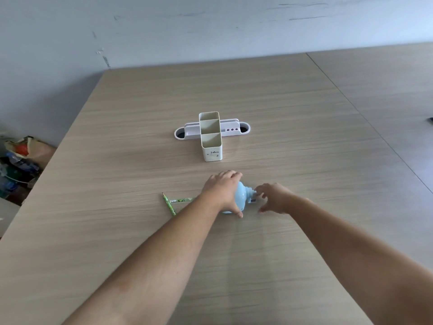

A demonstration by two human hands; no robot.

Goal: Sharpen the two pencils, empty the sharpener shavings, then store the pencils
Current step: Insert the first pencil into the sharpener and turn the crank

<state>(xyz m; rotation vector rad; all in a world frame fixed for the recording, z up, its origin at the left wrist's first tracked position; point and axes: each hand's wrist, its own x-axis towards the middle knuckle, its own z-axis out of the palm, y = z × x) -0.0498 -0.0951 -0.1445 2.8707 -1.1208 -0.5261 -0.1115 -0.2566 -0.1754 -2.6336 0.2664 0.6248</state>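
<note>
A light blue pencil sharpener [242, 195] stands on the wooden table [281, 113]. My left hand [222, 187] is clamped over its top and left side, thumb at its base. My right hand [273, 199] is at the sharpener's right end, fingertips pinching the small crank there. Two green pencils lie left of my left wrist: one [169, 204] points away toward the upper left, the other [181, 200] lies crosswise, partly hidden under my forearm. A white pen holder [212, 146] with three compartments stands farther back.
Behind the pen holder lies a flat white organiser tray [180, 133] with round holes at its ends. A seam [365, 118] separates this table from another on the right. Bags and clutter [21, 160] sit on the floor at the left.
</note>
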